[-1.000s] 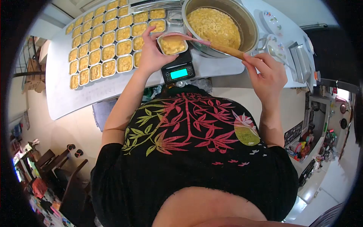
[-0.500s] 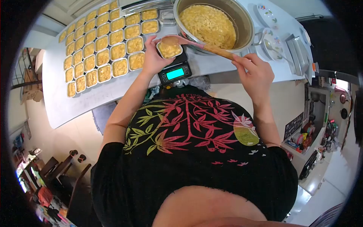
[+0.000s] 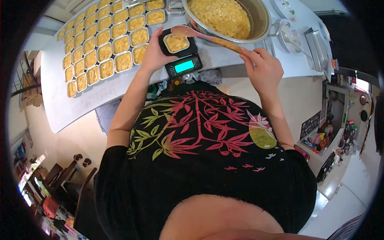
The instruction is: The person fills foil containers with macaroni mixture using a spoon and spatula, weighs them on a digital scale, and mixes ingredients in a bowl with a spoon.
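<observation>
My right hand (image 3: 262,68) grips the wooden handle of a spoon (image 3: 219,41) with a pinkish head. The spoon's bowl hangs over the back edge of a small foil tray (image 3: 177,43) filled with a yellow, chunky mixture. That tray sits on the black platform of a digital kitchen scale (image 3: 184,66) with a lit cyan display. My left hand (image 3: 155,54) is at the scale's left side, thumb and fingers spread apart around the platform, holding nothing. Behind the spoon, a large pot (image 3: 262,25) contains more of the yellow mixture.
Rows of filled foil trays (image 3: 105,52) cover the table's left side. A bowl with a spoon (image 3: 291,40), a floral plate (image 3: 284,10) and upright metal pans (image 3: 318,50) stand on the right. Lidded containers (image 3: 175,7) are near the pot. The white table's (image 3: 60,108) front edge curves toward me.
My left hand has let go of the foil tray and drawn slightly left, leaving the tray on the scale. The spoon stays over the tray. The whole view has shifted a little.
</observation>
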{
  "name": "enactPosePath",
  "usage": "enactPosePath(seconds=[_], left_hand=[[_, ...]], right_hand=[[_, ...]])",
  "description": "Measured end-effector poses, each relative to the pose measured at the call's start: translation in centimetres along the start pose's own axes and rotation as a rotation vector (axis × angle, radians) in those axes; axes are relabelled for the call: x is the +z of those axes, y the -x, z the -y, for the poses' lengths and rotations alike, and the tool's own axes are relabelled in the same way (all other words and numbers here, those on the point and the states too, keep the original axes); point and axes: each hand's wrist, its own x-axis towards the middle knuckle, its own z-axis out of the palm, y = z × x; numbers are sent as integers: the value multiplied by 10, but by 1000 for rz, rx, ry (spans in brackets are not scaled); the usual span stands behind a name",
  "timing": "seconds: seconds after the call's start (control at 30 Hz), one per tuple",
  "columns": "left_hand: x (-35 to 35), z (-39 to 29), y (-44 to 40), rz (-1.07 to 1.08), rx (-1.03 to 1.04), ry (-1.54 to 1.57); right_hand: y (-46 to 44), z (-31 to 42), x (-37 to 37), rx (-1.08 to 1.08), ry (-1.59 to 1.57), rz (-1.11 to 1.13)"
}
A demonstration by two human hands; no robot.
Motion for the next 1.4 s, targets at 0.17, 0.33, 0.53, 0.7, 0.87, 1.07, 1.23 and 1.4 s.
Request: enactPosePath(seconds=[0.17,0.33,0.53,0.7,0.87,1.07,1.23,1.4], left_hand=[[-33,1,33,-133,-42,-57],[-56,-7,67,-219,-336,190],[-123,-164,58,365,-162,938],[-111,-249,54,1316,220,1512],[-100,-268,83,1243,178,1872],[-95,-269,83,1469,87,1916],[-98,-277,91,1363,-8,1982],[-100,-267,71,1398,240,1727]], right_hand=[[4,1,3,-46,10,-17],[8,1,6,-61,16,-46],[9,2,9,-58,40,-54],[10,4,13,-49,37,-58],[16,6,19,-43,16,-64],[18,13,18,-35,31,-65],[18,14,21,-34,21,-67],[19,12,19,2,20,-33]])
